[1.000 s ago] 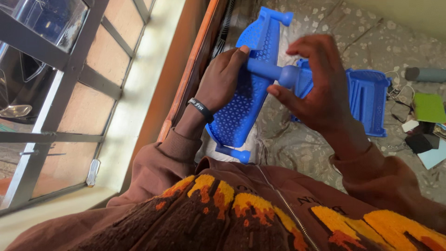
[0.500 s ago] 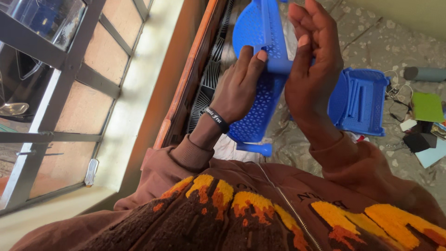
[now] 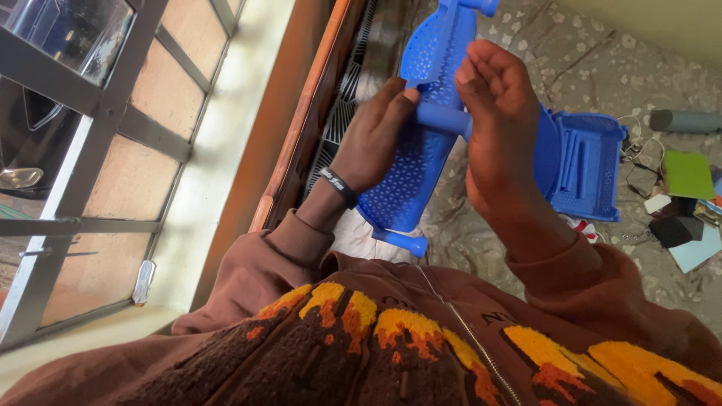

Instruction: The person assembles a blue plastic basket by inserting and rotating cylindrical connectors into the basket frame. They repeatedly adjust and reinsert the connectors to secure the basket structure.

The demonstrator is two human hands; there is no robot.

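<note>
- both hands hold the blue rack (image 3: pixel 421 173) at top centre: left hand (image 3: pixel 374 139) clasps its edge, right hand (image 3: pixel 500 113) is closed round a peg (image 3: pixel 444 118).
- rack looks light, stiff, perforated plastic; probably best gripped by its pegs or rim.
- second blue piece (image 3: pixel 587 165) lies on the bed at 3 o'clock.
- green card (image 3: pixel 688 174) and small dark and white boxes sit further out at 3 o'clock.
</note>
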